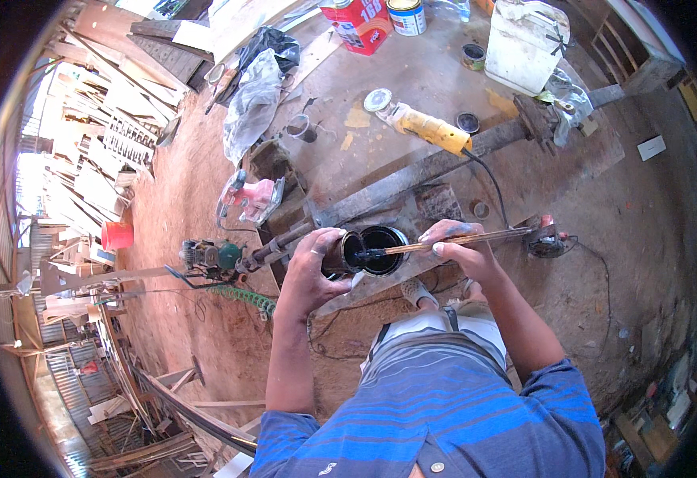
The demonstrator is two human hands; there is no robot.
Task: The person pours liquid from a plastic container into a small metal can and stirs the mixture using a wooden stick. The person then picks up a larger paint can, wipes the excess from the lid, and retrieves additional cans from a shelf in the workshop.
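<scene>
My left hand [316,271] grips a small dark can [339,256], held against the left side of a larger open can of black paint [393,239]. My right hand [461,248] holds thin wooden sticks [484,237]; their tip, coated in black, reaches into the mouths of the cans. The cans are over the near part of a worn workbench [340,306]. Just beyond them lie a dirty metal bar [352,201] and a small square plate [441,201].
The bench holds a yellow grinder [436,131], pink sander [249,199], white container [524,44], red square can [358,24] and plastic sheets [249,107]. A green machine with coiled hose [205,256], red bucket [117,235] and circular saw [546,239] surround it. Scrap wood [117,159] piles at left.
</scene>
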